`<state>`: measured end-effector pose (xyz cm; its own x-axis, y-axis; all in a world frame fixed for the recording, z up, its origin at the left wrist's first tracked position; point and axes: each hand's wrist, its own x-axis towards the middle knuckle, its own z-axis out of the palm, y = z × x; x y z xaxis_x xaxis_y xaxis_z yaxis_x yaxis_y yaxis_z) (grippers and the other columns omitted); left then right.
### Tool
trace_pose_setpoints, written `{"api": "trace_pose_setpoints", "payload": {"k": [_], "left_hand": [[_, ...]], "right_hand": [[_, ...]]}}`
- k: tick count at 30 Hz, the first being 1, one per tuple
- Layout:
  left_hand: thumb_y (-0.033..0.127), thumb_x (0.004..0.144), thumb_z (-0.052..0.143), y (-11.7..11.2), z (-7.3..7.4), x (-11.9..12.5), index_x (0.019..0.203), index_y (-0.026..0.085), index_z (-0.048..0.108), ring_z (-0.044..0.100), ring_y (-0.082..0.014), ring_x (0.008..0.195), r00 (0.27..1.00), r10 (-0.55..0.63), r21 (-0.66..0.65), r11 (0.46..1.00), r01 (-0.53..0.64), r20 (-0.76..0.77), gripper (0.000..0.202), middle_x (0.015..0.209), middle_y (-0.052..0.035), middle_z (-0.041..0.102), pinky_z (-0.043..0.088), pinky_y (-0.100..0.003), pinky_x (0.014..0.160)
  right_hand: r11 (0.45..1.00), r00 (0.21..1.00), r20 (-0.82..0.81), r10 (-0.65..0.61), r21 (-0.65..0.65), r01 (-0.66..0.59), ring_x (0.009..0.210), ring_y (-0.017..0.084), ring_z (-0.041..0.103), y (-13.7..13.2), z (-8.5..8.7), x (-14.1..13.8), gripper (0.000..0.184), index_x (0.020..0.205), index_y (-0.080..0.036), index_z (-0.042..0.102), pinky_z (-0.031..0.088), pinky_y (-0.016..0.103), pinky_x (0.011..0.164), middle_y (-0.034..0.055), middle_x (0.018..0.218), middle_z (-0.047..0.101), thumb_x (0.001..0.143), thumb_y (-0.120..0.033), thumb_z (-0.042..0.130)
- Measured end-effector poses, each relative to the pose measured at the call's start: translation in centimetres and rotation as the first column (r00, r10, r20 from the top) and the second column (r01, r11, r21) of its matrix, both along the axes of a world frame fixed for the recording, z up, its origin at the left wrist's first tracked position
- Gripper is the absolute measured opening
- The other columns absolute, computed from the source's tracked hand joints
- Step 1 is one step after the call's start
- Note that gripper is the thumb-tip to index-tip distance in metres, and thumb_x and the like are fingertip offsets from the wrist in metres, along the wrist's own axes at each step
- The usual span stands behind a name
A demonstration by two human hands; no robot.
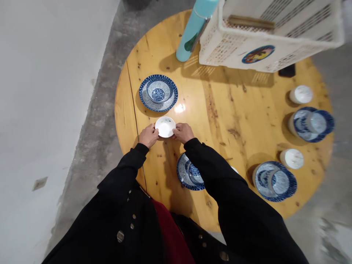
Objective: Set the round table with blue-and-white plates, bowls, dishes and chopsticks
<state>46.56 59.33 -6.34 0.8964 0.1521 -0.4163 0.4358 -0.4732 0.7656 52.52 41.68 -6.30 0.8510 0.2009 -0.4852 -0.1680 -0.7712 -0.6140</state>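
Observation:
A small white bowl [165, 127] with faint marks inside its rim is gripped from both sides by my hands. My left hand [149, 135] pinches its left edge, thumb over the rim. On the opposite edge, my right hand [183, 132] has its fingers closed the same way. Just beyond the bowl, a blue-and-white plate [145, 101] carries a patterned bowl [158, 91]. Nearer my body, another blue-and-white plate [183, 175] with a patterned bowl [195, 173] in it is partly hidden by my right sleeve.
A white plastic basket [233, 51] stands at the back of the round wooden table [220, 121], beside a turquoise cylinder [192, 31]. On the right are two patterned dish sets [265, 179] and two white cups [293, 158]. A dark flat object [287, 70] lies by the basket.

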Motion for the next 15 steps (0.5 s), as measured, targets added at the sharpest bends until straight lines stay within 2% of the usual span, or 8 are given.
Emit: {"api": "trace_pose_setpoints", "payload": {"k": [15], "left_hand": [[0.027, 0.087, 0.047, -0.03, -0.04, 0.19, 0.095, 0.019, 0.062, 0.071, -0.0192, 0.073, 1.000, -0.022, -0.010, 1.000, 0.022, -0.017, 0.019, 0.074, -0.0028, 0.070, 0.051, -0.030, 0.076]], "right_hand": [[0.996, 0.998, 0.055, -0.015, -0.084, 0.019, 0.063, 0.019, 0.068, 0.32, 0.44, -0.19, 0.018, 0.086, -0.014, 0.068, 0.053, 0.026, 0.066, 0.0030, 0.061, 0.067, 0.077, -0.014, 0.053]]}}
